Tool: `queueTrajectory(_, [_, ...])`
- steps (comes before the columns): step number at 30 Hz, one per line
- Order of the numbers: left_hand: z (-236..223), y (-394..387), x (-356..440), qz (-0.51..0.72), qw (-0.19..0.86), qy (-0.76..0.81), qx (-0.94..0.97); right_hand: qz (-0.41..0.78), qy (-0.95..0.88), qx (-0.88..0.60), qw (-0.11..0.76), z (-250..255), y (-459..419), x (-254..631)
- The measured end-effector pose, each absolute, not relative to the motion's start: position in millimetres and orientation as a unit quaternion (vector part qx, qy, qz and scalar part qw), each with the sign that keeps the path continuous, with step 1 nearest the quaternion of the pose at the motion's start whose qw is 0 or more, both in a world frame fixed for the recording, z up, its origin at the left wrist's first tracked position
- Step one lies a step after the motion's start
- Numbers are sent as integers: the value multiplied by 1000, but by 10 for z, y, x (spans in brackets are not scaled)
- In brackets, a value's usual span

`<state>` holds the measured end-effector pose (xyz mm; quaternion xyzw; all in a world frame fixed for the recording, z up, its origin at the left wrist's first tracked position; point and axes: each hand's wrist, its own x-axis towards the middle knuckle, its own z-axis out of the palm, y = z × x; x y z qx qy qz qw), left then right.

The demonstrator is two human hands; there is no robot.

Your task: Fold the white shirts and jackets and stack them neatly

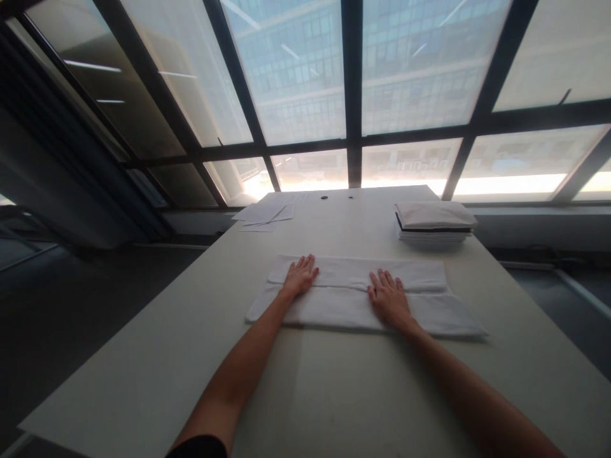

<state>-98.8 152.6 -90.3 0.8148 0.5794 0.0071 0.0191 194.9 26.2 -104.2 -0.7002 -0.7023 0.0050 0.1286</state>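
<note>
A white cloth [344, 305], folded into a long flat strip, lies crosswise on the white table. A seam or fold line runs along its length, with small wrinkles between my hands. My left hand [300, 277] rests flat on the left part of the cloth, fingers stretched forward. On the right part lies my right hand [387, 298], palm down with its fingers extended near the fold line. Neither hand grips anything. What kind of cloth item this is, I cannot make out.
At the table's [191, 356] back right stands a stack of folded cloths [434, 219], with a dark layer near its top. Several sheets of paper [267, 215] lie at the back left. Large windows [291, 70] rise behind the table, and a dark curtain [71, 140] hangs at left.
</note>
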Motion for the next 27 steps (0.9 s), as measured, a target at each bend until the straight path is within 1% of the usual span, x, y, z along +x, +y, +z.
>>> queueTrajectory(8, [-883,1683,-1524,-17,-2,650,760,1,-704,-698,133,-1061,269,1962])
queueTrajectory(16, [-754,1688,-1565,-28,-3,676,737,9,-700,-699,143,-1059,278,1951])
queueTrajectory(19, [-678,1551,-1307,2,-36,671,741,15,-697,-702,145,-1061,287,1940])
queueTrajectory(21, [-652,1400,-984,35,-49,636,769,18,-697,-701,146,-1061,293,1934])
queueTrajectory(27, [-758,911,284,68,40,485,871,20,-700,-697,153,-1074,313,1950])
